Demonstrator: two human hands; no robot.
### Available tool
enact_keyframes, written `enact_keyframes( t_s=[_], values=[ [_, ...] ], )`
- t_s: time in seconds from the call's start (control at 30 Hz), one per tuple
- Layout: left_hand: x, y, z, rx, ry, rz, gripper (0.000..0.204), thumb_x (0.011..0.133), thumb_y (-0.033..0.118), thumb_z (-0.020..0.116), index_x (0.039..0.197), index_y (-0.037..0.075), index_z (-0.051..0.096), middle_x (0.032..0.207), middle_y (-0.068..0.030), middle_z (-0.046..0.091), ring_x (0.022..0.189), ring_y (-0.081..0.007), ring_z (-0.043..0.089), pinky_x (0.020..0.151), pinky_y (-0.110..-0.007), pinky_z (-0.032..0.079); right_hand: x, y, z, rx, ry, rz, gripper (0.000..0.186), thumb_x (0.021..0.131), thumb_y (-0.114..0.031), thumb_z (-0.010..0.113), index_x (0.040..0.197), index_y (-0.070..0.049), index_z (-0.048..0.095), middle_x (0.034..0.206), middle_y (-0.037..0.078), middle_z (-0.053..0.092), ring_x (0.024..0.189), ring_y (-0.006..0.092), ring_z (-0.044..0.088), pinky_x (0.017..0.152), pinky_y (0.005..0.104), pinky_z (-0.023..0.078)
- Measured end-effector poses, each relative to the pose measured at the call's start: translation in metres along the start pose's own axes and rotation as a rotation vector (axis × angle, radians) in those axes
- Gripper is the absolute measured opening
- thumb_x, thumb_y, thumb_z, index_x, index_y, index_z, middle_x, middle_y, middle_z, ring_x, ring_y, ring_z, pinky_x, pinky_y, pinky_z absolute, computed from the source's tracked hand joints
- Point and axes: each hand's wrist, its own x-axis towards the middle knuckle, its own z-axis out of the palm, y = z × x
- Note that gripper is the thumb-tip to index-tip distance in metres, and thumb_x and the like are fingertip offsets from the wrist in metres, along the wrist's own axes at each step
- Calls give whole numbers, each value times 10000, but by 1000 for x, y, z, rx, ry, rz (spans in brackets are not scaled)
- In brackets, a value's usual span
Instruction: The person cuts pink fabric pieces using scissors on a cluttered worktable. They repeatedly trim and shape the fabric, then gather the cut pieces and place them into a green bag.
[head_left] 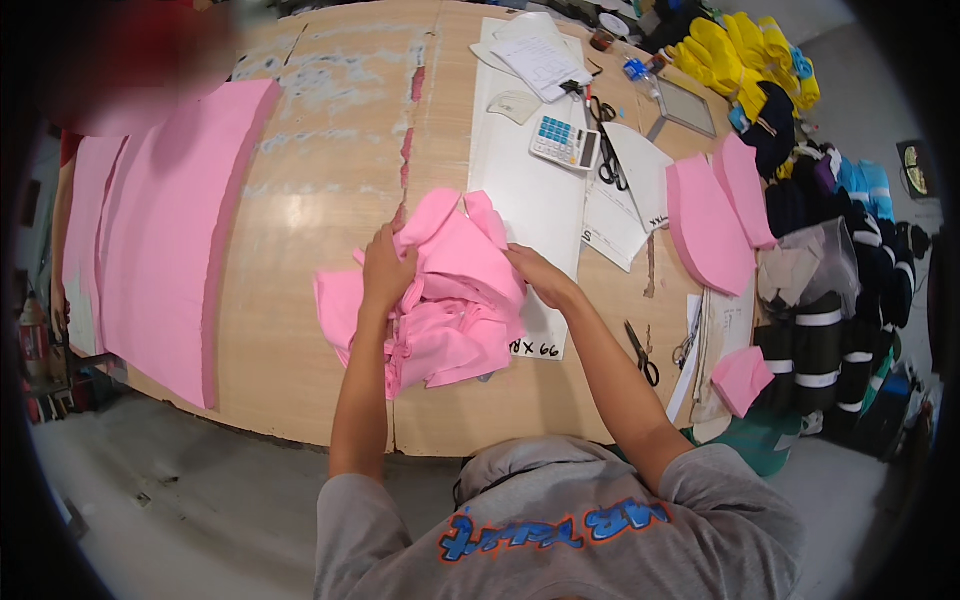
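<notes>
A crumpled bundle of pink fabric [455, 290] lies on the wooden table in front of me, its folds loose and bunched. My left hand [388, 268] is closed on the bundle's left side, with the fingertips partly lost among the folds. On the opposite side, my right hand [538, 274] grips the fabric's upper right edge, and some of its fingers are hidden. Under the bundle's right part runs a long white paper pattern [545, 220] with handwritten marks.
Thick stacks of pink fabric [165, 250] cover the table's left end. Cut pink pieces [710, 225] lie at the right. A calculator [564, 143], large black scissors [610, 160] and a clipboard [540, 62] sit farther back. More scissors [642, 355] rest near my right forearm. Fabric rolls [818, 350] stand beyond the right edge.
</notes>
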Motion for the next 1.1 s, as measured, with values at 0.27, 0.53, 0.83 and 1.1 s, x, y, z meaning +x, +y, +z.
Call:
enact_keyframes(
  t_s=[0.27,0.53,0.83,1.1],
  values=[
    [-56,50,27,-254,-116,-82,670,1168,427,642,1590,-91,595,1494,-393,677,1395,-532,658,1216,-553,490,-35,36,56,292,-33,-35,1144,1094,-711,730,1887,-140,135,1869,153,361,1697,295,416,1367,483,418],
    [-98,119,36,-236,123,106,549,1211,346,538,1543,-82,635,1370,-341,700,1283,-524,674,1149,-578,510,-107,56,56,523,-99,-215,1351,1017,-594,878,1892,-144,-49,1906,233,167,1748,406,272,1394,575,330],
    [-181,266,3,-273,253,504,386,1143,191,543,1372,21,803,1201,-235,700,1135,-440,685,1017,-574,536,-229,65,35,598,12,-581,878,1152,-309,773,1832,-128,247,1661,163,578,1523,274,617,1209,449,593],
    [-257,395,-14,-161,275,872,350,1064,208,682,1355,130,859,1208,-166,729,1104,-376,707,980,-525,545,-319,91,12,938,-117,-798,679,1214,-600,557,1692,-119,542,1565,101,683,1421,240,701,1179,422,611]
  ],
)
